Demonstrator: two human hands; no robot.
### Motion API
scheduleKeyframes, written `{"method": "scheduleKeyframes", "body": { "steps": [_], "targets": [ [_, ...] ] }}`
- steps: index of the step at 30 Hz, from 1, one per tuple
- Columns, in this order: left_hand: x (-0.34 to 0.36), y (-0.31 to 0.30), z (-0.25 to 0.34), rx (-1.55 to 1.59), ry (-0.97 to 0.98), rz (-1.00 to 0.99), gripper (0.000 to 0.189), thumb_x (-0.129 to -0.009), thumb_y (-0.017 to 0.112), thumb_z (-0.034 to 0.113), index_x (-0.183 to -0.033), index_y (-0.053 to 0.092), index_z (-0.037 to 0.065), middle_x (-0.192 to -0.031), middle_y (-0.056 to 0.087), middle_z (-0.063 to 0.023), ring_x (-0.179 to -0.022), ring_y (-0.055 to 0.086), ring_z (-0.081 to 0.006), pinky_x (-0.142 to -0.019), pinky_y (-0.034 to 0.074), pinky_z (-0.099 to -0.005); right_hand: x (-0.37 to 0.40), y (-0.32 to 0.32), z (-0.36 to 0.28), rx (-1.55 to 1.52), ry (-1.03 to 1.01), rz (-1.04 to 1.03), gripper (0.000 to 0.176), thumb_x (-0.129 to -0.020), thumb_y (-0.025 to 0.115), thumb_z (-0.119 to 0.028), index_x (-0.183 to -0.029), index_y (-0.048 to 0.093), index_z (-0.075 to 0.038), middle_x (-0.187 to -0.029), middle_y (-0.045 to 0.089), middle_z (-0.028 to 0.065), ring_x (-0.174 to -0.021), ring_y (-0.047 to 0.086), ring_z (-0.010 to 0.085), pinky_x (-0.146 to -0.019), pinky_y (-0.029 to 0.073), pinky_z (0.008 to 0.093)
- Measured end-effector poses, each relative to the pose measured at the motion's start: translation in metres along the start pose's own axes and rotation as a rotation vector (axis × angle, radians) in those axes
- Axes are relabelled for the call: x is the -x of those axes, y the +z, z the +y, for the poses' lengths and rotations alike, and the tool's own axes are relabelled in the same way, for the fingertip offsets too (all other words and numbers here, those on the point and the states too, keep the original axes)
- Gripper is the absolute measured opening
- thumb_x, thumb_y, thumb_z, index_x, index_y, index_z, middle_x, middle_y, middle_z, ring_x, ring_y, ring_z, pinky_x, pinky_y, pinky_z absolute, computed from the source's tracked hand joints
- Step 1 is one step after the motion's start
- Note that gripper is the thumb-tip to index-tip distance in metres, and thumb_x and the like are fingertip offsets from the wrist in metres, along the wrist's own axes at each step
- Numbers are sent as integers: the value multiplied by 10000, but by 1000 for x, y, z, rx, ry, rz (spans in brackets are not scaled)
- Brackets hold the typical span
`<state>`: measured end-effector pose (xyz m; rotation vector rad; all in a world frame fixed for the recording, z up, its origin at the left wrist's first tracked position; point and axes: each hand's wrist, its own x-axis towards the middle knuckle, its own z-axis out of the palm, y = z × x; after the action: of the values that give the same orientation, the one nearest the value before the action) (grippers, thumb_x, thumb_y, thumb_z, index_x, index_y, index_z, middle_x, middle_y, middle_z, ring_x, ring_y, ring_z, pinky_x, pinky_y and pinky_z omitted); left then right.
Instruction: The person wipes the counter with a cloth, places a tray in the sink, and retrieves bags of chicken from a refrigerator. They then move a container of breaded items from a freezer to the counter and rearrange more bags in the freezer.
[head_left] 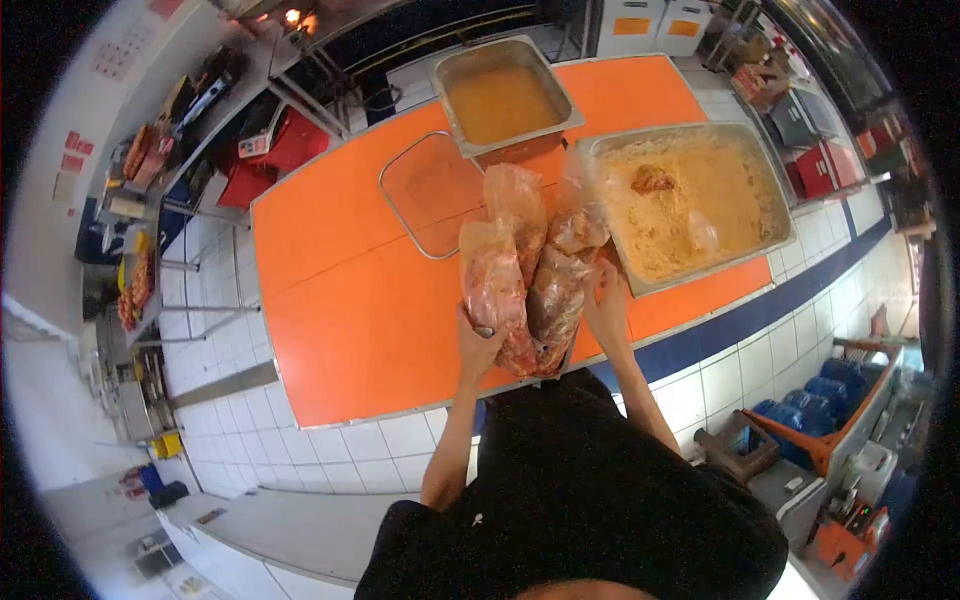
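Observation:
Clear plastic bags of raw reddish meat stand at the near edge of the orange table, in front of my body. My left hand (478, 342) is wrapped round the lower side of the left bag of meat (495, 290). At the other side, my right hand (606, 305) grips the right bag of meat (557, 290), its fingers partly hidden against the plastic. The bags' loose upper ends stick up and away from me. Right of them is a metal pan of breading flour (740, 215), with one coated piece (652, 180) lying in the flour.
Behind the bags, a deep metal pan (445, 75) holds orange-brown liquid. A wire-rimmed mesh basket (398, 205) lies beside it on the orange table (340, 330). Steel shelving stands at left; blue water jugs (810, 405) stand in an orange rack at lower right.

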<state>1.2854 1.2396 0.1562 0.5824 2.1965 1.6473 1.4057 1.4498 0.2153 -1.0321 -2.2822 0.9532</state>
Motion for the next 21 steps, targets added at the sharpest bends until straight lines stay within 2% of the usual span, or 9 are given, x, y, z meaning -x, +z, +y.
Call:
{"method": "scheduleKeyframes", "body": {
  "steps": [4,6,7,9,11,13,15,19,21],
  "targets": [
    [13,5,49,-78,20,46,857,-625,765,155,-1305,286,-50,-1249,406,-195,-1193,392,-289,-1006,316,-386,-13,23,19,-54,41,193,357,-850,584,-172,-1148,512,11,-1078,572,210,-893,557,323,-777,438,403],
    [13,8,62,-45,58,54,864,-621,765,151,-1309,283,-48,-1257,397,-194,-1207,376,-288,-1018,299,-385,-31,24,30,-24,155,-113,270,-820,597,-136,-1035,574,27,-888,631,198,-734,586,285,-673,460,380],
    [13,10,69,-20,2,34,862,-622,763,150,-1309,283,-49,-1249,404,-195,-1196,387,-292,-1013,307,-384,-28,22,34,-20,162,-106,270,-820,597,-136,-1035,574,27,-888,631,198,-734,586,285,-673,460,380],
    [12,15,60,13,-50,24,860,-623,762,149,-1309,284,-49,-1240,411,-195,-1185,398,-296,-1007,315,-383,-25,11,23,-77,-11,-225,171,-803,598,-97,-917,613,30,-670,604,144,-594,563,238,-583,448,355],
    [11,18,20,1,82,76,850,-615,750,130,-1305,285,-46,-1223,422,-200,-1163,417,-300,-993,333,-385,-12,-7,-9,-85,1,-223,134,-803,599,-85,-875,613,27,-653,584,133,-598,555,210,-582,440,343],
    [17,-3,42,-23,-6,31,844,-620,749,137,-1302,287,-43,-1203,432,-201,-1137,434,-298,-979,345,-387,3,-28,-51,-92,16,-227,102,-802,601,-73,-834,613,23,-636,564,121,-602,546,183,-580,432,332],
    [18,-8,43,-46,-92,-14,837,-625,748,144,-1299,288,-40,-1184,442,-202,-1111,452,-297,-964,358,-389,17,-41,-78,-186,45,-217,113,-781,590,-53,-872,609,12,-731,614,164,-678,613,268,-612,462,342],
    [19,16,20,-156,79,82,843,-623,759,183,-1289,297,-46,-1161,441,-200,-1057,477,-313,-914,390,-403,25,-27,-40,-385,75,-145,83,-823,566,-55,-879,581,3,-688,581,145,-636,583,236,-597,449,324],
    [18,25,23,-264,201,109,858,-623,774,222,-1289,304,-46,-1187,417,-211,-1060,470,-334,-895,398,-411,13,-21,-17,-278,149,-59,45,-845,535,-20,-879,542,9,-696,530,79,-649,505,126,-591,414,288]
  ]
}}
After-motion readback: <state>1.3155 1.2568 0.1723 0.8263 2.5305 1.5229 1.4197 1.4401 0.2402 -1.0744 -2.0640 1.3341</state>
